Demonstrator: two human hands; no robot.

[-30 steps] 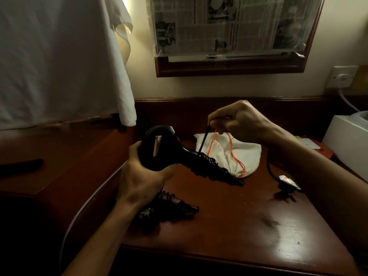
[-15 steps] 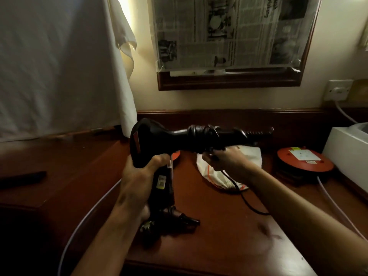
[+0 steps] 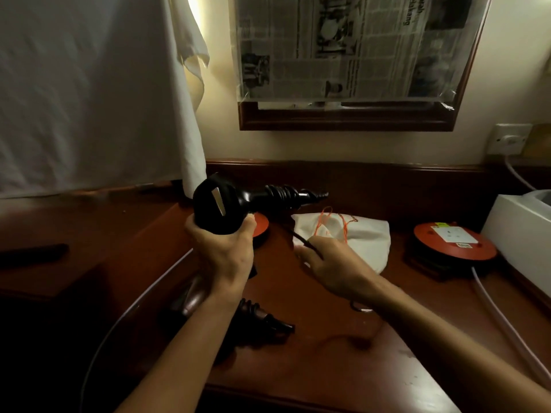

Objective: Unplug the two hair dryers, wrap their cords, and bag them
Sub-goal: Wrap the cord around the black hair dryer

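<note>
My left hand [image 3: 225, 254] grips the barrel of a black hair dryer [image 3: 220, 208], held up above the desk. Its handle points right, with several turns of black cord [image 3: 283, 194] coiled around it. My right hand [image 3: 331, 265] pinches the loose length of that cord below the handle, in front of a white cloth bag [image 3: 357, 238] with orange drawstrings that lies on the desk. A second black hair dryer [image 3: 259, 321] lies on the desk under my left forearm, its cord wrapped around its handle.
The dark wooden desk [image 3: 343, 368] has a raised back edge. An orange cable reel [image 3: 453, 244] sits at the right beside a white appliance [image 3: 524, 231]. A wall socket [image 3: 510, 140] holds a white plug. White cables run along both desk sides. A white sheet [image 3: 89, 84] hangs at left.
My right hand came down from the dryer's handle to the desk in front of the bag, drawing the cord with it. The dryer was turned in my left hand, its handle staying pointed right.
</note>
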